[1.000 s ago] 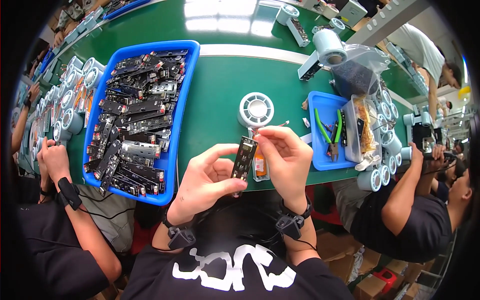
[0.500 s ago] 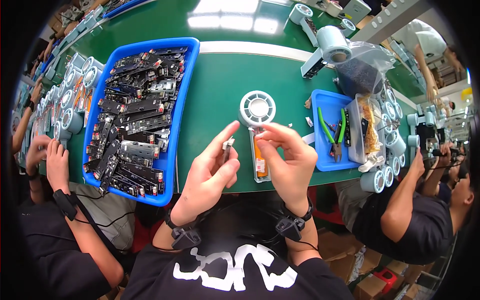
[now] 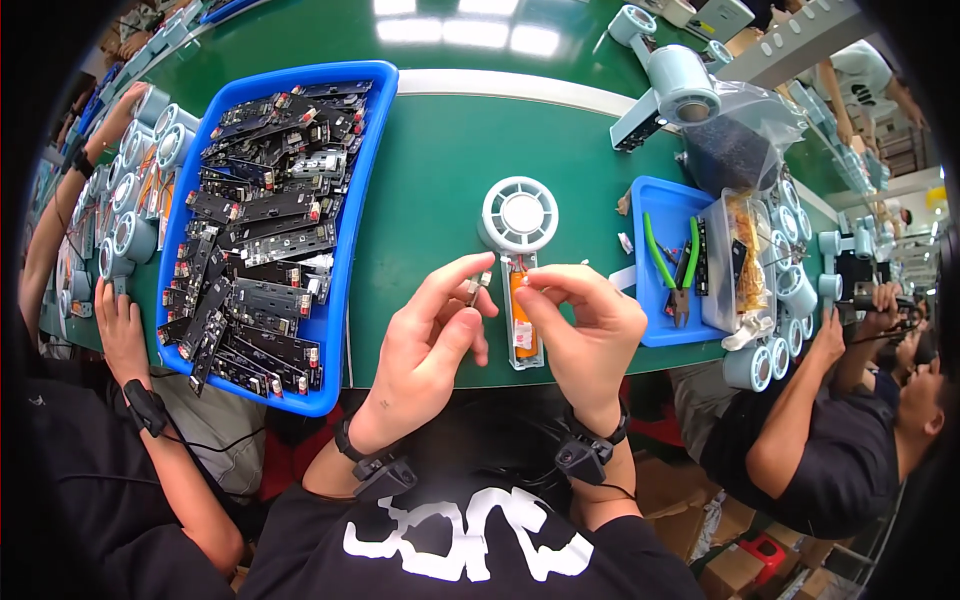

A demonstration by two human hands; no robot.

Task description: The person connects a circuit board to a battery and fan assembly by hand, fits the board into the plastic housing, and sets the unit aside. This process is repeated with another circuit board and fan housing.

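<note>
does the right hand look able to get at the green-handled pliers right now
Probably yes: the green-handled pliers lie uncovered in the small blue tray beside the right hand, and nothing visible blocks the way, though the hand seems to be pinching a small white piece.

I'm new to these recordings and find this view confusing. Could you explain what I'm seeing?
There is no machine here, just a person's two bare hands, seen by a wide fisheye camera on their head, so straight edges bend. The left hand holds a small part, probably a circuit board seen nearly end-on. The right hand seems to pinch a small white connector. Beyond them, a pale fan lies on the green table. A large blue tray of circuit boards is left; pliers lie right.
</note>
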